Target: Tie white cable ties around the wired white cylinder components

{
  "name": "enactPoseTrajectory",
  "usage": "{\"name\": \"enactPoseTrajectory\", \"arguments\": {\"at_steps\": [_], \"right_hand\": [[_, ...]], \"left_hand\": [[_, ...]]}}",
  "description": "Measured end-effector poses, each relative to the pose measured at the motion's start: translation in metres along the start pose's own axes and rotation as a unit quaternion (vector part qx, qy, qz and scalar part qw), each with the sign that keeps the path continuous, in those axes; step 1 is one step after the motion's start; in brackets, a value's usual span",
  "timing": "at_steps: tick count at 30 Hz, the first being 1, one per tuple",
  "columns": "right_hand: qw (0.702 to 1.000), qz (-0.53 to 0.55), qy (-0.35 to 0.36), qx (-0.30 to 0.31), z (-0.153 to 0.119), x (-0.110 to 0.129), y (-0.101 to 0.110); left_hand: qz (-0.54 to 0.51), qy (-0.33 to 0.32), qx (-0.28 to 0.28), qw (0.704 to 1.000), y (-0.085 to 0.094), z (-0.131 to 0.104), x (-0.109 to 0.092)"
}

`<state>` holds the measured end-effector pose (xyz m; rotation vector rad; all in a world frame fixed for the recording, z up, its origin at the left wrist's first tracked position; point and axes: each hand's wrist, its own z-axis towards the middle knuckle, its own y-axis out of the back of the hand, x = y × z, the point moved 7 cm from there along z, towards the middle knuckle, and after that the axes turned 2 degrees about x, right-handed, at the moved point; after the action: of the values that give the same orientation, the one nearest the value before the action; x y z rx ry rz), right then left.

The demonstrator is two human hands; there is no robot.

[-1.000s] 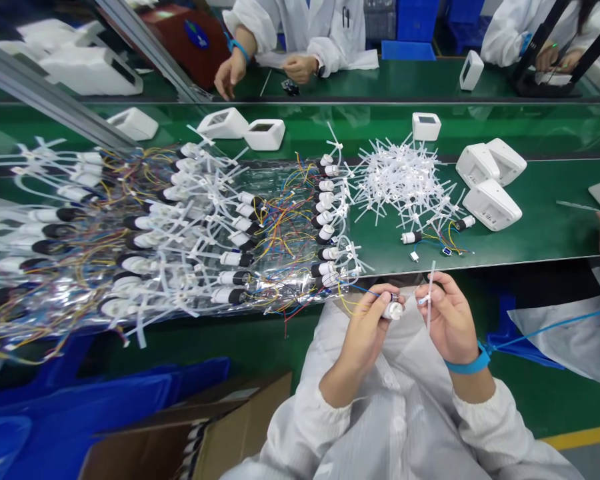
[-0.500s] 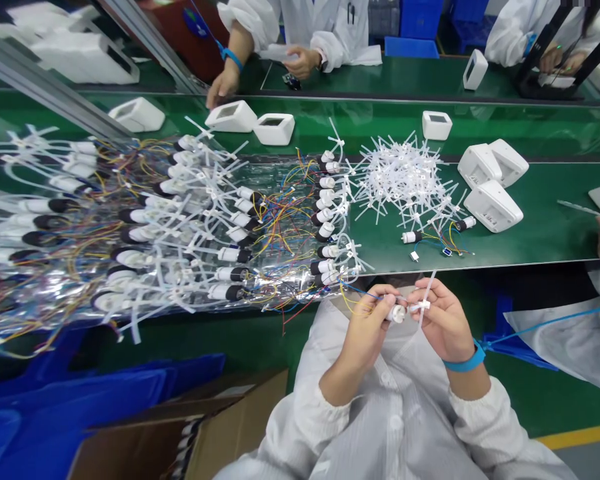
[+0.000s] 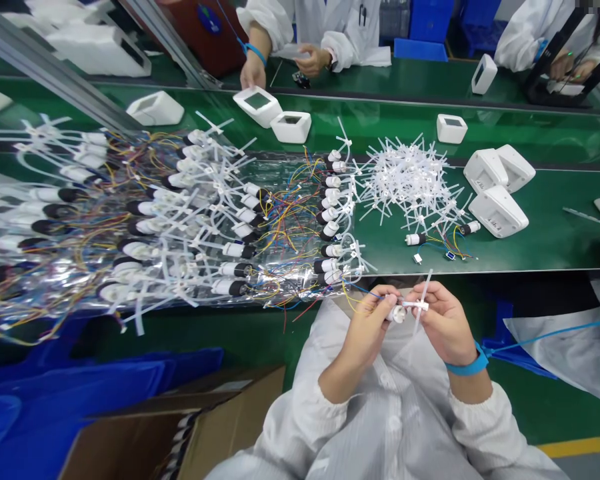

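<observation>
In front of my lap, my left hand [image 3: 366, 327] pinches a small white pump [image 3: 398, 314], its round end turned towards my right hand. Blue and yellow wires trail from it towards the table. My right hand [image 3: 446, 325] grips a white cross-shaped tube piece [image 3: 422, 306] between thumb and fingers. One arm of that piece reaches the pump's end; whether it is seated there I cannot tell. A heap of similar white tube pieces [image 3: 405, 177] lies on the green table beyond. Near it rests a pair of wired pumps [image 3: 415, 239].
Rows of wired pumps with tubes [image 3: 237, 250] cover plastic sheeting at left. White housings [image 3: 500, 212] stand at right. Across the bench, a co-worker's hand [image 3: 253, 72] touches a white display device [image 3: 258, 107]. An open cardboard box [image 3: 240, 413] is below left.
The tube piece and my right fingers have shifted slightly; my left hand stays about the same. The co-worker's hand has tilted the white device and moved it right. The view has shifted a little.
</observation>
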<state>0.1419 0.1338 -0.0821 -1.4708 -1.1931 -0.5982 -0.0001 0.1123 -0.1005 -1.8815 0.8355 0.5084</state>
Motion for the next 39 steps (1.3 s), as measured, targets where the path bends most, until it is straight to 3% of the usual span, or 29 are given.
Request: {"name": "enactPoseTrajectory", "arguments": {"at_steps": [10,19,22,26,33,39], "right_hand": [[0.995,-0.065,0.079,-0.001,0.011,0.003,0.003],[0.986,-0.156,0.056,0.021,0.014,0.002,0.004],[0.985,-0.169,0.030,-0.005,0.013,0.000,0.010],[0.986,-0.153,0.049,-0.044,0.005,0.003,0.016],[0.991,-0.110,0.069,-0.022,-0.010,0.002,0.001],[0.986,-0.122,0.105,-0.048,-0.012,0.010,-0.002]], "left_hand": [[-0.013,0.005,0.002,1.000,-0.005,0.003,0.002],[-0.002,-0.014,0.007,1.000,-0.002,0.004,0.004],[0.023,-0.024,0.013,0.999,-0.001,0.004,0.002],[0.044,-0.060,0.011,0.997,-0.001,0.002,-0.005],[0.072,-0.141,0.017,0.987,-0.014,-0.003,-0.028],[0.088,-0.153,0.014,0.984,-0.019,-0.007,-0.037]]}}
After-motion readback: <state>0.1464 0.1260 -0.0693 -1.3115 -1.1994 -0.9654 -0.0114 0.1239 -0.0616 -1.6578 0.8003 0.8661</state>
